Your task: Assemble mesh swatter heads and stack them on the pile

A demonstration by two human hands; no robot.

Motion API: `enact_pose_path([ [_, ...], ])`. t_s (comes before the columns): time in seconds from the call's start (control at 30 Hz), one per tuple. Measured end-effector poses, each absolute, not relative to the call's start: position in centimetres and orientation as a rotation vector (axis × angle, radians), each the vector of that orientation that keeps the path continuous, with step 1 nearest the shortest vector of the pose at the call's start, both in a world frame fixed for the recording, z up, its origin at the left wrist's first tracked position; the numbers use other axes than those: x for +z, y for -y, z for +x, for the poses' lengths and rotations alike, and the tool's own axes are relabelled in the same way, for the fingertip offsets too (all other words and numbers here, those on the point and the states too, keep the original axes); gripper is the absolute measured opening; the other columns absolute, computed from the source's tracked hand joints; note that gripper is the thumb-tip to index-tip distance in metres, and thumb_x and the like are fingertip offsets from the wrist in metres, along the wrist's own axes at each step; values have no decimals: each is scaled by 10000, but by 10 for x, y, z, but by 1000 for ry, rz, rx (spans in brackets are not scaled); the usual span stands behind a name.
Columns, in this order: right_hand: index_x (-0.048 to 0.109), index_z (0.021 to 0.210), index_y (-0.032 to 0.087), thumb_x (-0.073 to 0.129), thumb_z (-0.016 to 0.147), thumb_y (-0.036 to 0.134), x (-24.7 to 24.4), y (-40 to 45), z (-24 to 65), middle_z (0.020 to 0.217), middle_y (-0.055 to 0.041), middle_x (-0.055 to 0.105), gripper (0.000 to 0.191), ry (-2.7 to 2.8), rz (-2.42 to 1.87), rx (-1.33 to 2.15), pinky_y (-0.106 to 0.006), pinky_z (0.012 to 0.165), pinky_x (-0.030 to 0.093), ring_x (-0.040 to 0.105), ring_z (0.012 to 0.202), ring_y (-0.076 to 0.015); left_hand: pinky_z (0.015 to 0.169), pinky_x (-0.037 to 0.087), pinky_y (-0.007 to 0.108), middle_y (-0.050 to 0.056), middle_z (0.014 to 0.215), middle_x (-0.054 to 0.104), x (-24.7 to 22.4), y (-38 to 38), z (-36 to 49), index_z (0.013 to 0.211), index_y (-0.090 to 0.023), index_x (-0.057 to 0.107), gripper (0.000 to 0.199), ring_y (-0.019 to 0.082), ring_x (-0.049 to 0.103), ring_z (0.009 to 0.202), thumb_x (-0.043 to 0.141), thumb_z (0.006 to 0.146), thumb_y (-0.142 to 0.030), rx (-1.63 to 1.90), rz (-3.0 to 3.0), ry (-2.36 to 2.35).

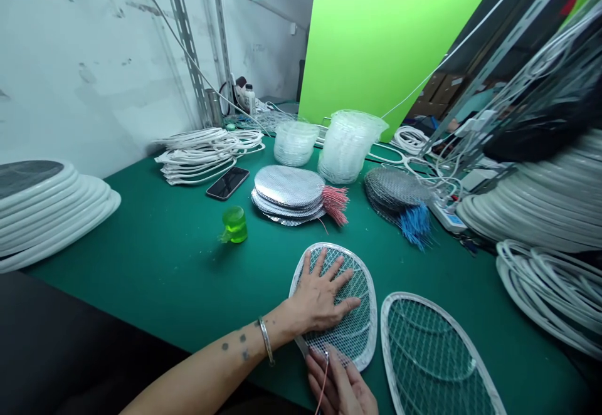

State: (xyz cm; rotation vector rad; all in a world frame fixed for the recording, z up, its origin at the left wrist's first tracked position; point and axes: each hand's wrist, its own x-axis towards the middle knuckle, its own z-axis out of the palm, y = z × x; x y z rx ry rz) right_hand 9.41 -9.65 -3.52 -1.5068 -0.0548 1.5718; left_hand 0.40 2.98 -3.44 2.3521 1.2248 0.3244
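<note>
My left hand (320, 293) lies flat with fingers spread on a white-rimmed oval mesh panel (364, 286), which looks like the head of an electric fly swatter. At the panel's near end, my right hand (342, 382) is closed on its lower edge, thumb on top and fingers beneath. A thin red wire (322, 390) hangs from the mesh beside the right thumb. To the right, a second white-rimmed mesh panel (439, 352) lies on the green table (155, 289), partly cut off by the view's bottom edge.
Silvery mesh sheets (289, 187) with red wires are stacked ahead, near grey mesh sheets (397, 188) with blue wires. A green translucent jar (234, 224) and a phone (228, 183) lie left. White frames (51, 208) flank both sides; clear plastic stacks (348, 145) stand behind.
</note>
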Motion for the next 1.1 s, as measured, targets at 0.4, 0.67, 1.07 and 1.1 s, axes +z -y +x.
enact_pose_path([
  [0.4, 625, 1028, 138, 863, 479, 570, -34, 96, 93, 957, -136, 750, 738, 64, -1482, 1592, -369, 831, 542, 704, 941, -301, 1182, 10, 554, -39, 1596, 145, -34, -48, -6, 1508, -351, 244, 583, 286, 6, 1479, 125, 990, -590, 244, 2455, -1141],
  [0.67, 646, 1001, 115, 785, 675, 519, -19, 96, 94, 1028, -142, 733, 538, 187, -1441, 1606, -361, 902, 528, 678, 1021, -287, 1172, -29, 563, -17, 1601, 129, -39, -48, 0, 1514, -317, 249, 560, 326, -7, 1474, 225, 1001, -541, 188, 2567, -1211],
  [1.07, 649, 1149, 197, 456, 935, 517, 7, 86, 157, 1006, -99, 723, 431, 1729, -1789, 701, -375, 795, 541, 679, 895, -242, 1163, 36, 605, -9, 1597, 171, -48, -48, 1, 1514, -314, 245, 545, 338, 41, 1472, 230, 1006, -510, 226, 2678, -1240],
  [1.1, 596, 1249, 177, 433, 949, 497, 3, 74, 157, 1193, -131, 667, 468, 1932, -1719, 508, -441, 961, 475, 607, 1121, -285, 1163, 36, 604, -9, 1598, 165, -48, -47, 1, 1515, -310, 245, 537, 338, 39, 1472, 241, 1008, -487, 229, 2679, -1242],
])
